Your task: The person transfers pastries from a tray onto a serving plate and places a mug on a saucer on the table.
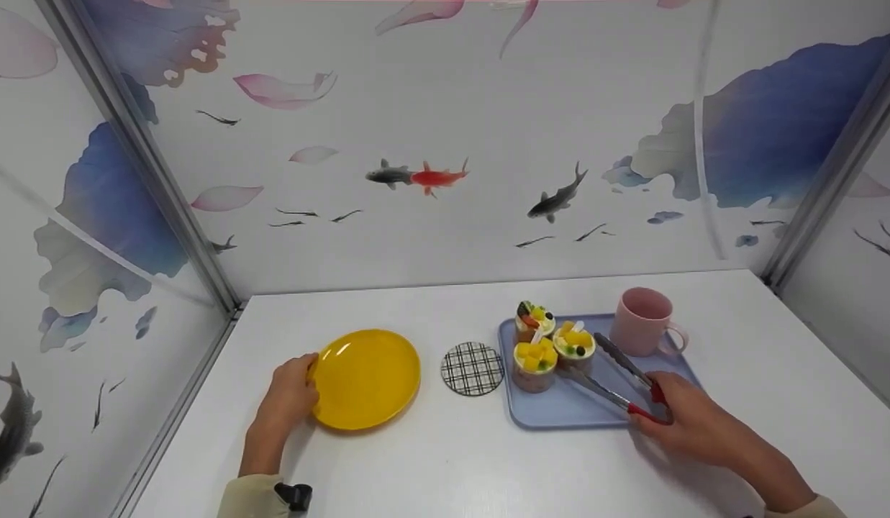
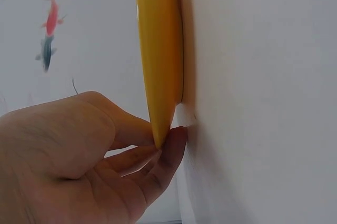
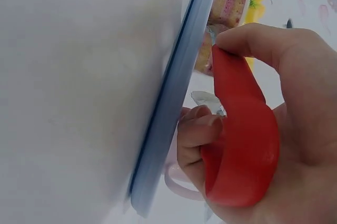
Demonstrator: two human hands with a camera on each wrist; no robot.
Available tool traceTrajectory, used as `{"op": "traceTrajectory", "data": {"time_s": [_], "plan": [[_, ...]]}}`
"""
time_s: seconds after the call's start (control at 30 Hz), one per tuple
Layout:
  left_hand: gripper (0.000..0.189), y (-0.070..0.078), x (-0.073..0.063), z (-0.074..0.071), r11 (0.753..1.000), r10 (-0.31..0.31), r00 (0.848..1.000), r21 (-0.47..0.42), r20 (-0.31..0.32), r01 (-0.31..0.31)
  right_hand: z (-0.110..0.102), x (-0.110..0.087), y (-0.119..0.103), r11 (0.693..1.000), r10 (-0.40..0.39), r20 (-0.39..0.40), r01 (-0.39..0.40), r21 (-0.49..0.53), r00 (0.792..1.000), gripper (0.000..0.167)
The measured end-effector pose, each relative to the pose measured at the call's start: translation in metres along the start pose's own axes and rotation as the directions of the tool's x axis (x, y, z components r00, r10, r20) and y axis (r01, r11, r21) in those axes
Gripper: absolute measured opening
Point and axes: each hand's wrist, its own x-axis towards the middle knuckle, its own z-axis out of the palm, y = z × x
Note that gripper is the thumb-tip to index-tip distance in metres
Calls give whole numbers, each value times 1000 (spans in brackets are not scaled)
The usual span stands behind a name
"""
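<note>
My left hand [image 1: 285, 399] pinches the left rim of a yellow plate [image 1: 369, 378], thumb above and fingers below, as the left wrist view shows. My right hand [image 1: 693, 424] holds metal tongs [image 1: 623, 361] by their red handles [image 3: 245, 129]. Their arms are spread, the tips on either side of the right-hand dessert cup [image 1: 574, 343], which has mango pieces and a blueberry on top. Beside it on the blue tray [image 1: 560, 416] stand a front dessert cup [image 1: 535, 365] with mango cubes and a back dessert cup [image 1: 534, 320] with mixed fruit.
A pink mug [image 1: 642, 324] stands at the tray's back right, its handle to the right. Between plate and tray lies a round checked coaster [image 1: 473, 369]. Printed panels [image 1: 459, 237] with fish and petals enclose the white table [image 1: 445, 475] at the back and sides.
</note>
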Motion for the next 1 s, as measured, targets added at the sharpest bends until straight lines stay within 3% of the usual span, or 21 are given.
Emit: {"op": "traceTrajectory", "data": {"time_s": [0.27, 0.73, 1.0], "plan": [[54, 0, -1, 0, 1000, 8, 1000, -5, -9, -8, -1, 0, -2, 997, 1, -40, 2, 77, 999, 84], [56, 0, -3, 1, 1000, 7, 1000, -20, -16, -7, 3, 2, -8, 994, -71, -160, 56, -95, 985, 76], [56, -2, -2, 3, 999, -9, 1000, -31, -8, 9, 8, 10, -13, 997, -61, -159, 54, -52, 985, 77]]}}
